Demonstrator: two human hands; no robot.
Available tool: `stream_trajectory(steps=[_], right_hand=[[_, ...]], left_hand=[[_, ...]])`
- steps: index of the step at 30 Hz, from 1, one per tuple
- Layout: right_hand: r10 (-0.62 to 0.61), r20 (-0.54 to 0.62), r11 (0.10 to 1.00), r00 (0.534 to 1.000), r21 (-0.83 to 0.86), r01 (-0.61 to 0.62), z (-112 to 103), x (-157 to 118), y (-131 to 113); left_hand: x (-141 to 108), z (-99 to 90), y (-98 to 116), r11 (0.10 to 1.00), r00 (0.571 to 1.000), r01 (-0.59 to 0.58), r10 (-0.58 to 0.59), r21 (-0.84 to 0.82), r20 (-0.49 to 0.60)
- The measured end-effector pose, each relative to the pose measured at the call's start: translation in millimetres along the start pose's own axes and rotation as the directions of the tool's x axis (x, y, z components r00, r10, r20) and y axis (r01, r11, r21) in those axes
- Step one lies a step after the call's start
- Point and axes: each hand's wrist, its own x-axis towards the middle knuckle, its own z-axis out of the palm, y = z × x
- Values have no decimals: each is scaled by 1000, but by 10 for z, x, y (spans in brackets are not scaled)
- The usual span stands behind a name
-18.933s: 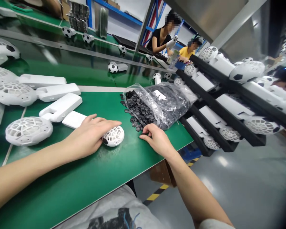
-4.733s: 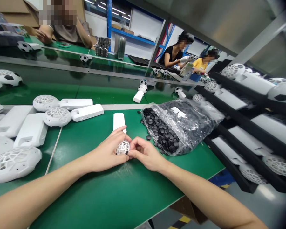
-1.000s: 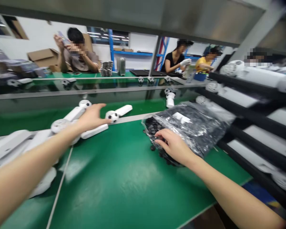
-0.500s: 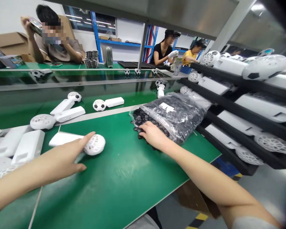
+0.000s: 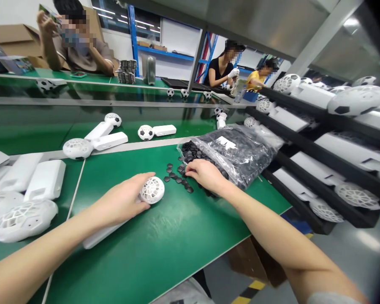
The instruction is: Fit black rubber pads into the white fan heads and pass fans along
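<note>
A white device (image 5: pixel 152 190) with a round lattice head and a long body lies on the green table (image 5: pixel 164 236). My left hand (image 5: pixel 126 198) grips it just behind the head, thumb and fingers on either side. Black pieces (image 5: pixel 178 180) are scattered to the right of that head. They spill from the mouth of a clear plastic bag (image 5: pixel 237 147) full of the same pieces. At the bag's mouth, my right hand (image 5: pixel 204 173) has its fingertips pinched together among the pieces. What is between them is too small to make out.
White devices (image 5: pixel 46 179) are heaped at the left. Finished-looking ones with black patches (image 5: pixel 145 132) lie on the strip beyond the table edge. Black racks (image 5: pixel 304 139) holding more devices stand at the right. Three people (image 5: pixel 220 71) sit across the back.
My left hand has closed on the white device, which has moved right and turned. More black pieces now lie outside the bag. My right hand's fingers have come together.
</note>
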Motion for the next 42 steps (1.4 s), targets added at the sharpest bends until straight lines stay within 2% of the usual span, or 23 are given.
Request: stream_trajectory(steps=[2, 7, 12, 17, 19, 23, 29, 31, 33, 35, 37, 39, 42], right_hand=[[3, 6, 1000, 1000, -6, -3, -23, 5, -13], [-59, -11, 998, 998, 25, 59, -34, -20, -88], [-132, -12, 990, 991, 47, 132, 71, 46, -233], [13, 26, 1000, 1000, 4, -13, 197, 210, -304], [29, 35, 1000, 999, 9, -29, 217, 249, -299], [-26, 24, 997, 999, 78, 24, 232, 239, -275], [-115, -20, 958, 993, 261, 117, 174, 59, -347], [-167, -61, 939, 984, 293, 178, 121, -5, -393], [-210, -108, 923, 972, 306, 234, 67, -53, -433], [-223, -141, 910, 965, 325, 258, 29, -80, -458], [-216, -154, 900, 964, 350, 258, 20, -88, -466], [-201, -160, 892, 966, 378, 248, 37, -86, -459], [-190, -167, 881, 967, 406, 243, 78, -84, -425]], left_hand=[[-28, -13, 14, 999, 999, -42, 42, -1, -20], [-58, -36, -27, 999, 997, -24, 26, 34, -78], [-62, -2, -107, 999, 993, -41, 39, -15, -113], [-52, -4, -110, 996, 995, -46, 38, -74, -95], [-52, -17, -97, 995, 995, -49, 41, -92, -91], [-54, -28, -83, 991, 994, -57, 46, -123, -95], [-82, 32, -77, 988, 993, -48, 31, -149, -116], [-79, -18, -91, 979, 995, -71, 56, -189, -87], [-27, -152, -136, 972, 991, -106, 86, -208, -99], [103, -348, -226, 992, 977, -104, 87, -77, -197], [307, -548, -362, 983, 956, 12, 42, 181, -291], [530, -693, -524, 924, 961, 149, -51, 353, -273], [732, -766, -736, 902, 976, 164, -89, 399, -198]])
